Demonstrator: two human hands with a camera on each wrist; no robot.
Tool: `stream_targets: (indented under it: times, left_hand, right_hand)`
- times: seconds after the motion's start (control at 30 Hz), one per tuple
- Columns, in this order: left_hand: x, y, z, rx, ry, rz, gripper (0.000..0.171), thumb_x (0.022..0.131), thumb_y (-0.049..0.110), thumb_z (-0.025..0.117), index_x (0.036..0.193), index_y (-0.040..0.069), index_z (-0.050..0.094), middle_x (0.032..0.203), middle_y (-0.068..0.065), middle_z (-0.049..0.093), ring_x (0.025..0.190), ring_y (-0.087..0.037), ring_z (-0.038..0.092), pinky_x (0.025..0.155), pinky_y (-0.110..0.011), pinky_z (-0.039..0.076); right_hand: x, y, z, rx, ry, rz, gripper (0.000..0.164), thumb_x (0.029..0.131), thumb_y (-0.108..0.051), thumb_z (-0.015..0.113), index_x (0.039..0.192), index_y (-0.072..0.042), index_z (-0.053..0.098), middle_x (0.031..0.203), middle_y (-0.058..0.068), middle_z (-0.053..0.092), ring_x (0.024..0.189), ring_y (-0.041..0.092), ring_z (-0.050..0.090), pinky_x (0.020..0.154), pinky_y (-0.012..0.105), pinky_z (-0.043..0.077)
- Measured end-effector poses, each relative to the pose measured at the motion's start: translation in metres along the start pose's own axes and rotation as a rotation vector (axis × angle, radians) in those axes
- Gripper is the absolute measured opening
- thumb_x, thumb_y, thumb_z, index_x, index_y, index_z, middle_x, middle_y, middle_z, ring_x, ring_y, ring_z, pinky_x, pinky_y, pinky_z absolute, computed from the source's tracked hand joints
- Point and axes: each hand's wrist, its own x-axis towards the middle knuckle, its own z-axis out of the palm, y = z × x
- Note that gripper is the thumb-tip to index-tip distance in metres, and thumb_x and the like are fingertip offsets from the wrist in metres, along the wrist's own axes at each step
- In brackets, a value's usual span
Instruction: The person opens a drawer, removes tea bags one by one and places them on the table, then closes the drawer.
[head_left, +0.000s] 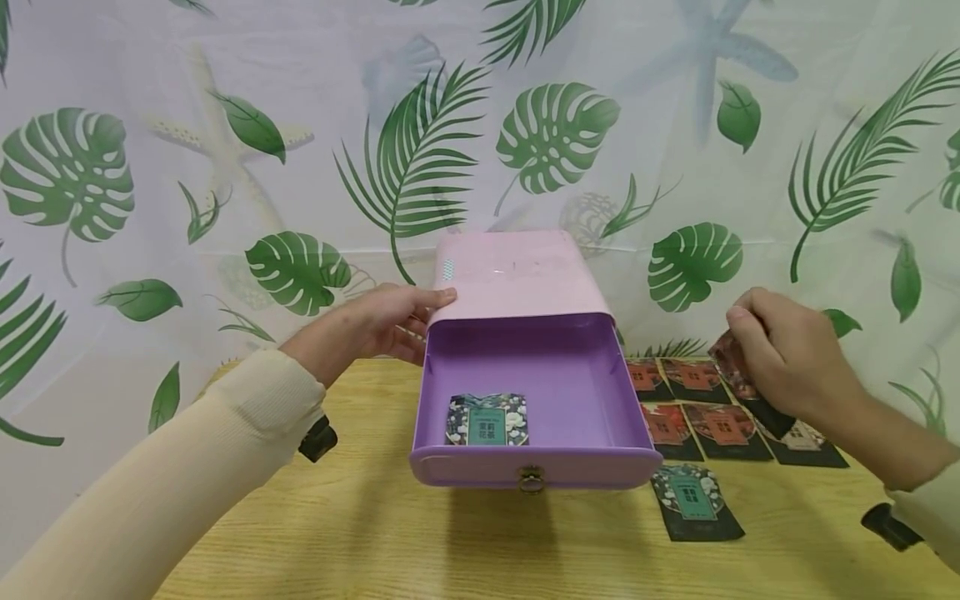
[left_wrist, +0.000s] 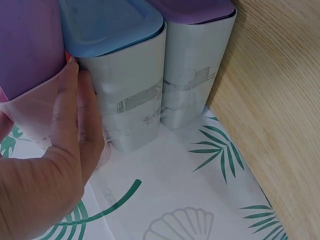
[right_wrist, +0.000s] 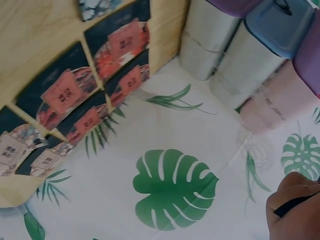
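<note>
In the head view a drawer unit with a pink top case (head_left: 525, 275) has its purple drawer (head_left: 585, 400) pulled out. A dark jasmine tea packet (head_left: 487, 419) with a green label lies inside at the drawer's front left. My left hand (head_left: 393, 321) grips the case's left side, thumb on top; the left wrist view shows its fingers (left_wrist: 65, 110) along the pink wall. Off to the right, my right hand (head_left: 795, 350) holds a dark tea packet (head_left: 735, 367) above the table, its label partly hidden. Only part of that hand (right_wrist: 297, 207) shows in the right wrist view.
Several red-labelled tea packets (head_left: 726, 431) lie in rows right of the drawer unit. A green-labelled packet (head_left: 692, 500) lies nearer on the wooden table (head_left: 360, 517). Lower tiers with a blue drawer (left_wrist: 115, 25) and a purple drawer (left_wrist: 195, 10) show in the left wrist view.
</note>
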Motion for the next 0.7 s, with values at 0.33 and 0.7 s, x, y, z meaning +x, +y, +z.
stream_targets:
  times: [0.33, 0.7]
  left_hand:
    - [0.000, 0.000, -0.001, 0.004, 0.004, -0.004, 0.053, 0.085, 0.047, 0.060, 0.113, 0.003, 0.052, 0.109, -0.018, 0.055, 0.087, -0.033, 0.062, 0.073, -0.042, 0.056]
    - [-0.002, 0.001, 0.000, 0.007, 0.000, -0.011, 0.054, 0.085, 0.048, 0.060, 0.114, 0.003, 0.051, 0.109, -0.017, 0.055, 0.087, -0.032, 0.062, 0.074, -0.042, 0.056]
  right_hand:
    - [-0.026, 0.022, 0.012, -0.100, -0.256, 0.146, 0.034, 0.100, -0.034, 0.038, 0.092, -0.004, 0.051, 0.053, -0.004, 0.045, 0.042, 0.011, 0.040, 0.041, 0.031, 0.035]
    - [-0.055, 0.056, 0.017, -0.137, -0.405, 0.170, 0.041, 0.101, -0.034, 0.034, 0.069, -0.012, 0.046, 0.048, -0.005, 0.040, 0.042, 0.013, 0.038, 0.047, 0.031, 0.037]
